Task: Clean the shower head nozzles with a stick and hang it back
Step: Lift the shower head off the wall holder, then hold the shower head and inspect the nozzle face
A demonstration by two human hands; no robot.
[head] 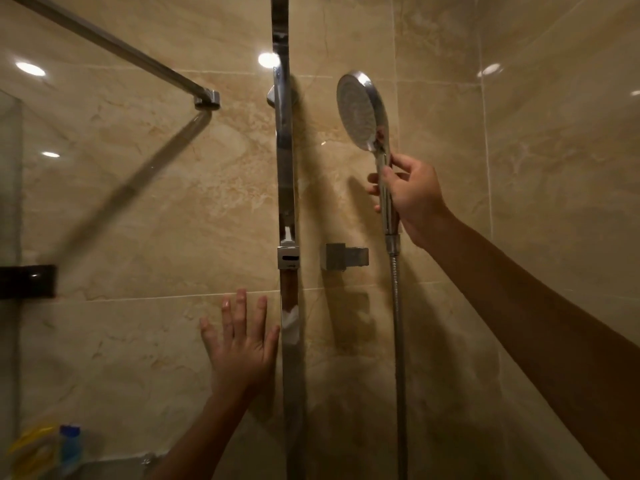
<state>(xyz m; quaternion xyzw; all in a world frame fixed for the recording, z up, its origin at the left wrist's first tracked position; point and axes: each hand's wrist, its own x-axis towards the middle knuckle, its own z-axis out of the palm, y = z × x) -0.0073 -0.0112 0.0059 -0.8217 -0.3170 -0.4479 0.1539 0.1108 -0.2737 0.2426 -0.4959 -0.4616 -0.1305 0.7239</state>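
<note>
Head view of a tiled shower corner. The shower head [360,110] is held upright in the right hand [412,199], whose fingers are wrapped round the chrome handle just below the round spray face; the nozzle face is turned toward the left and slightly toward the camera. The metal hose [398,341] hangs straight down from the base of the handle. The wall bracket [343,257], a square chrome fitting, is seen on the tile below and to the left of the handle, apart from it, so the shower head is not seated in it. A vertical chrome riser rail [287,202] runs between the two hands, with a slider clamp [288,257] level with the bracket. The left hand [242,344] is spread flat, fingers apart and holding nothing, against the beige marble wall tile [138,202] just left of the rail. A horizontal brace bar [114,43] meets the wall at upper left. Blurred yellow and blue bottles [52,448] stand at lower left.
</note>
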